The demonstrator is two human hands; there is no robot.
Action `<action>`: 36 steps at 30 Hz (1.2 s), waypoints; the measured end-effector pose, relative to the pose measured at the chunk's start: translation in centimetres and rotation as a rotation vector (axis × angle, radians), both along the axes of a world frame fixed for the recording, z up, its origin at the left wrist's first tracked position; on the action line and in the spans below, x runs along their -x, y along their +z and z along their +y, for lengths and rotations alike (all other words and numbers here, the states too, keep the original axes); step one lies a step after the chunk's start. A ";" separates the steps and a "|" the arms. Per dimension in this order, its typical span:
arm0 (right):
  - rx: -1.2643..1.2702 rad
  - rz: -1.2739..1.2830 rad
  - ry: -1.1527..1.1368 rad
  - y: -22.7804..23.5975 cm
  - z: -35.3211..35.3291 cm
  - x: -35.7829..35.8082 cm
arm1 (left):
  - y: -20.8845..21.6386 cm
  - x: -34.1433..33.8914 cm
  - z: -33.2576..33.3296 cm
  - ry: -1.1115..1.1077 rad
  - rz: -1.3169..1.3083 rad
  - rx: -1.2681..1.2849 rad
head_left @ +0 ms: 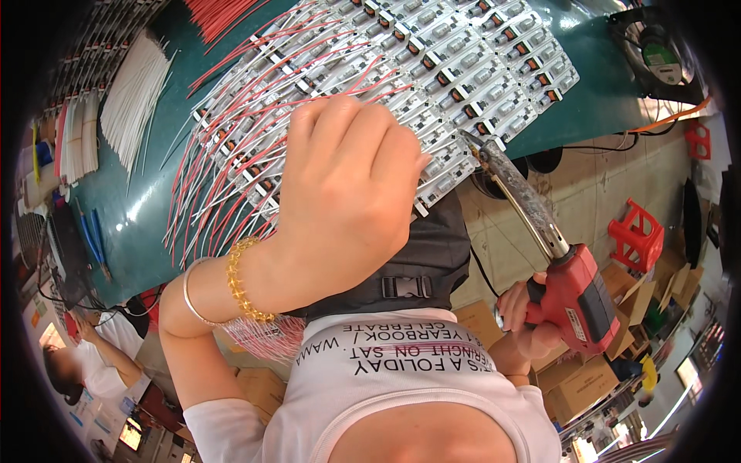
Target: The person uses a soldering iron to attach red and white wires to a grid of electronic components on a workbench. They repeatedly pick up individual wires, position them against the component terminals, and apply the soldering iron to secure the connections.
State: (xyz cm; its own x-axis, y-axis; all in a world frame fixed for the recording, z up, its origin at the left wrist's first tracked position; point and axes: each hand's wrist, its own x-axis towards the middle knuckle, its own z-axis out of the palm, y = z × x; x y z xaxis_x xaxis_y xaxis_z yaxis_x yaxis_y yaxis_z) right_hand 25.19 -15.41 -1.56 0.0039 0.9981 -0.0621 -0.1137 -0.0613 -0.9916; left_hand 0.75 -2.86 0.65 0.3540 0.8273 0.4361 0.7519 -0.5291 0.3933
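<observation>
My left hand [347,174] is closed over the near edge of a panel of small white boards [494,96] carrying little metal and black-orange parts. Its fingers are curled down, and whatever they pinch is hidden beneath them. Thin red and white wires [224,166] fan out leftward from the boards beside this hand. At the right, my right hand [519,309] grips the handle of a red and black soldering gun [573,297]. The gun's long metal barrel slants up and left, its tip at the panel's near right edge, just right of my left fingers.
A green table mat [154,224] lies under the boards. Bundles of white wires [137,96] and red wires [216,17] rest at the far left, with blue-handled pliers [94,238] nearer. A fan [656,58] stands far right. Red stools [637,231] and cartons [583,390] are beyond. Another person [112,363] sits left.
</observation>
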 end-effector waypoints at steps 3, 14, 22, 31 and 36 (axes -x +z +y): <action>0.028 0.044 -0.045 0.2 0.0 0.6 | -0.1 0.0 0.1 -0.008 -0.035 0.019; -0.028 -0.017 0.035 0.3 0.4 -0.2 | 0.4 1.1 0.4 0.053 -0.016 0.006; -0.025 -0.027 0.035 -0.3 0.6 0.1 | 0.3 1.4 0.5 0.012 0.001 0.044; -0.021 0.114 0.057 -0.3 1.6 1.1 | 0.1 0.8 0.3 0.030 0.063 0.021; 0.018 -0.023 0.058 -0.2 1.2 0.4 | -0.1 0.9 0.3 0.039 0.033 0.023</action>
State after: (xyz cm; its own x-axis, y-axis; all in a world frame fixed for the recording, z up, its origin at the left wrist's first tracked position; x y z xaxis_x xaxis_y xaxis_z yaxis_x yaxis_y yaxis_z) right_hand 24.76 -14.16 -1.79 -0.0518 0.9954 -0.0805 -0.0868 -0.0848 -0.9926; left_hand -0.14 -2.61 0.57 0.3355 0.8505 0.4051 0.7847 -0.4902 0.3794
